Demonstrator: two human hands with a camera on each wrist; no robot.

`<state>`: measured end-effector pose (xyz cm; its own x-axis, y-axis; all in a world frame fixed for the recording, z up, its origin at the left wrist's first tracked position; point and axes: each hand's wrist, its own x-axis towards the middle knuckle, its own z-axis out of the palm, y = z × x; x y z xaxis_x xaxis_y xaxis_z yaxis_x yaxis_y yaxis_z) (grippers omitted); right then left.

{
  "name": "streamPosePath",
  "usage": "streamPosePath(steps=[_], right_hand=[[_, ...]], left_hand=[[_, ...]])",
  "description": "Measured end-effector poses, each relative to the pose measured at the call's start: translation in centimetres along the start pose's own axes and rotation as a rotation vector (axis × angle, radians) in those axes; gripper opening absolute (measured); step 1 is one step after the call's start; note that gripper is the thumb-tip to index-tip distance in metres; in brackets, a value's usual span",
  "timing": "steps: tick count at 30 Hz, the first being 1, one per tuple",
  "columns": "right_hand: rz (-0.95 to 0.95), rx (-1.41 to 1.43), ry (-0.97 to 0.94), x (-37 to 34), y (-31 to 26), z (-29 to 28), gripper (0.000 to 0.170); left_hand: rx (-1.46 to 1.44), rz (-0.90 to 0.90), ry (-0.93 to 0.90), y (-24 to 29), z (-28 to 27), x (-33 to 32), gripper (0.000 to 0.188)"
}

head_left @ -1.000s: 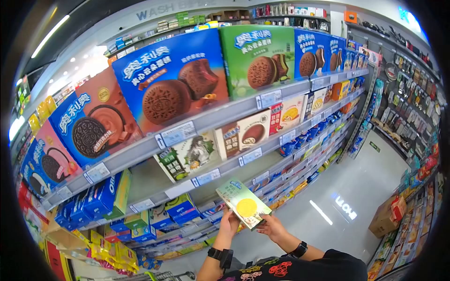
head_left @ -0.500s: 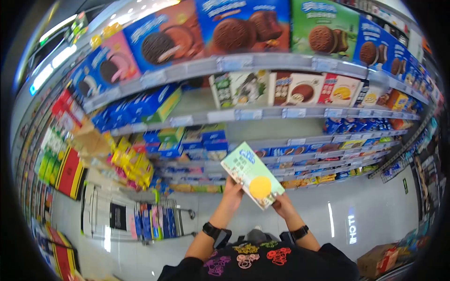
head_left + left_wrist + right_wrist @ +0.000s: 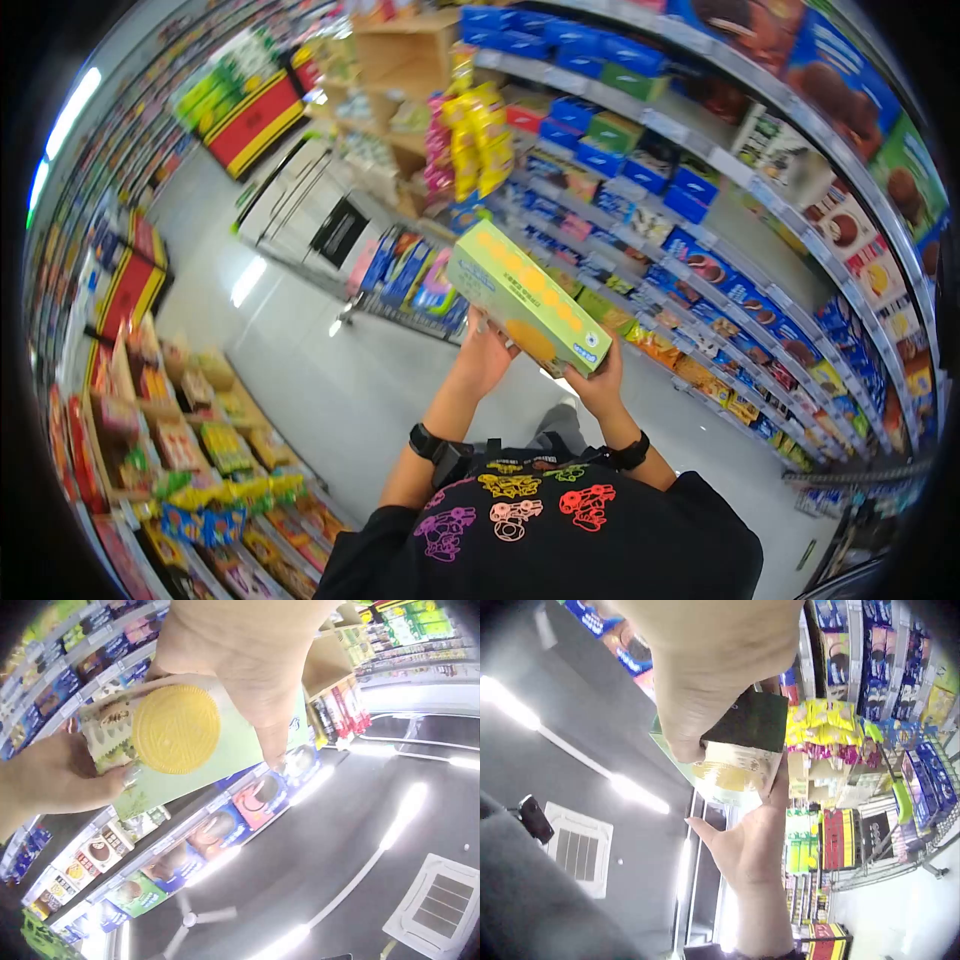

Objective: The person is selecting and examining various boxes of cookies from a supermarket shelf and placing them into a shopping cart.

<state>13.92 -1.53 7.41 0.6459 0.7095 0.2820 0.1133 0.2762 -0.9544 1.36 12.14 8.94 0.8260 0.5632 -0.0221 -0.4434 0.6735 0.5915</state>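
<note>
Both hands hold a pale green biscuit box at chest height, tilted. Its long narrow side, patterned with yellow rounds, faces up in the head view. The left hand grips the near edge on the left, its fingers partly hidden behind the box. At the lower right end, the right hand has its thumb on the front face. In the left wrist view, a large yellow round biscuit is pictured on the box front. Dark green shows on the box end in the right wrist view.
A shopping cart with several packages stands ahead to the left. Stocked shelves curve along the right, with yellow snack bags hanging at their end. A stepped snack display is at lower left.
The view has swung left and down from the shelves towards the cart. The box has been tipped so its narrow side shows instead of its front face; both hands keep hold of it.
</note>
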Motion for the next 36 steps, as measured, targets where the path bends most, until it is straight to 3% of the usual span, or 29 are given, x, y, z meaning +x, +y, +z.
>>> streamPosePath(steps=[2, 5, 8, 10, 13, 14, 17, 18, 20, 21, 24, 27, 29, 31, 32, 36], right_hand=[[-0.063, -0.133, -0.080, -0.7, 0.6, 3.5, 0.064], [-0.081, -0.167, -0.200, -1.6, 0.1, 8.2, 0.064], [-0.063, -0.065, -0.520, -1.2, 1.9, 10.6, 0.073], [-0.045, -0.043, -0.758, 0.0, 2.1, 11.9, 0.073], [0.028, 0.017, -0.870, 2.4, 5.5, 13.6, 0.065], [0.094, 0.038, -0.847, 3.1, 6.1, 13.5, 0.057], [0.427, 0.124, -0.523, 5.7, 8.4, 16.1, 0.048], [0.554, 0.273, -0.366, 6.5, 10.9, 16.9, 0.045], [0.891, 0.583, -0.418, 9.5, 12.2, 17.2, 0.043], [1.064, 0.740, -0.435, 10.9, 12.9, 17.3, 0.043], [1.106, 0.865, -0.399, 14.8, 14.5, 18.2, 0.041], [1.102, 0.950, -0.345, 18.7, 15.6, 19.6, 0.039], [1.128, 0.928, -0.312, 20.6, 17.8, 20.5, 0.038], [1.144, 0.855, -0.303, 22.1, 20.5, 21.5, 0.038], [1.141, 0.816, -0.305, 23.0, 21.8, 22.2, 0.038], [1.081, 0.702, -0.162, 24.8, 26.2, 25.7, 0.033]], left_hand=[[0.013, 0.093, 0.013, 2.1, -1.9, -2.3, 0.068], [0.081, 0.121, 0.307, 3.8, -4.6, -4.6, 0.063], [-0.047, 0.156, 0.435, 4.6, -7.5, -5.1, 0.056], [-0.156, 0.121, 0.445, 5.7, -9.0, -5.4, 0.055], [-0.242, 0.088, 0.405, 6.9, -10.4, -4.9, 0.059], [-0.274, 0.075, 0.371, 7.2, -10.4, -4.6, 0.060], [-0.284, 0.074, 0.365, 7.8, -11.6, -1.6, 0.061], [-0.268, 0.081, 0.341, 8.0, -12.4, -0.3, 0.060], [-0.273, 0.066, 0.329, 8.4, -13.7, 2.3, 0.057], [-0.191, -0.026, 0.369, 9.1, -13.8, 3.4, 0.057], [-0.080, -0.283, 0.471, 11.1, -14.3, 8.1, 0.052], [-0.020, -0.276, 0.494, 12.6, -16.1, 12.4, 0.047], [0.193, -0.233, 0.532, 14.2, -17.0, 14.2, 0.043], [0.343, -0.282, 0.513, 14.9, -21.7, 15.5, 0.041], [0.588, -0.211, 0.477, 13.9, -26.2, 16.0, 0.039], [0.480, -0.297, 0.473, 13.2, -33.2, 18.1, 0.045]])
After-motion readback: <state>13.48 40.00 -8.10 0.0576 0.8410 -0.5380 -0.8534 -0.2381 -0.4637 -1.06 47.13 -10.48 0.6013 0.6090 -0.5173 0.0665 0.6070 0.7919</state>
